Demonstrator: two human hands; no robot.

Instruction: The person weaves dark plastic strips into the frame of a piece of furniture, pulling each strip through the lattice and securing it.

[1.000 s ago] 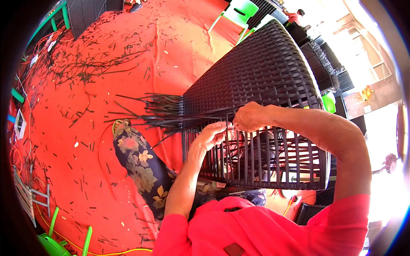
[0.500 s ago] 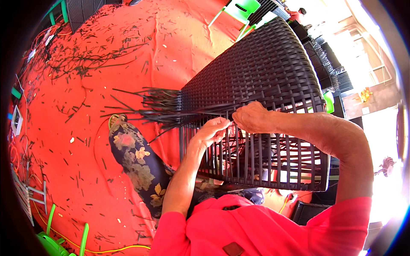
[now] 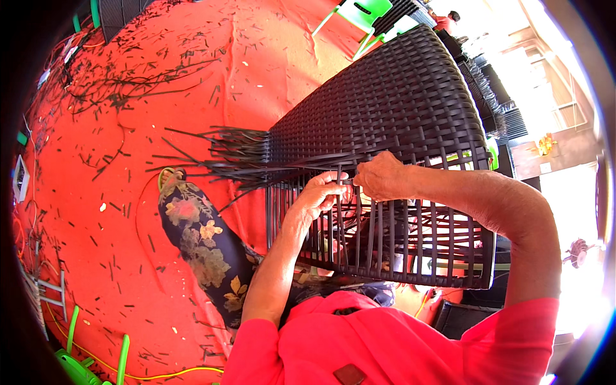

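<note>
Wicker [image 3: 410,138] half woven, strip [image 3: 351,182] in firm grasp

Pinched in left hand [image 3: 319,194], between thumb and forefinger pressed together: one thin dark strip. Held also in right hand [image 3: 382,178], just beside, with fingers curled and clenched upon it; not possible to tell how exactly under these fingers, because hidden from view.

Directly in front of both hands, large black wicker, tilted, narrower at its far end. Beyond right hand, dense weave [image 3: 385,96]; below both hands, only open bars [image 3: 378,237], with gaps between them. Just above left hand, along the border of weave and bars, several long strands [image 3: 308,165], nearly side by side. To the left of left hand, well apart from its fingers, thick bunch of loose ends [image 3: 240,147], spread out like a brush.

Below left hand and to its left, dark trousers [image 3: 199,237] with flowers; farther left, one foot [image 3: 170,179] in sandal. Below both hands, red shirt [image 3: 359,340]. Well to the left of left hand, red floor [image 3: 128,231] with many dark scraps [image 3: 119,99]. Far beyond both hands, green chair [image 3: 369,18]; far below left hand, to the left, another green chair [image 3: 77,369], near yellow cable [image 3: 186,371]. Far to the right of right hand, small fan [image 3: 577,253].
</note>
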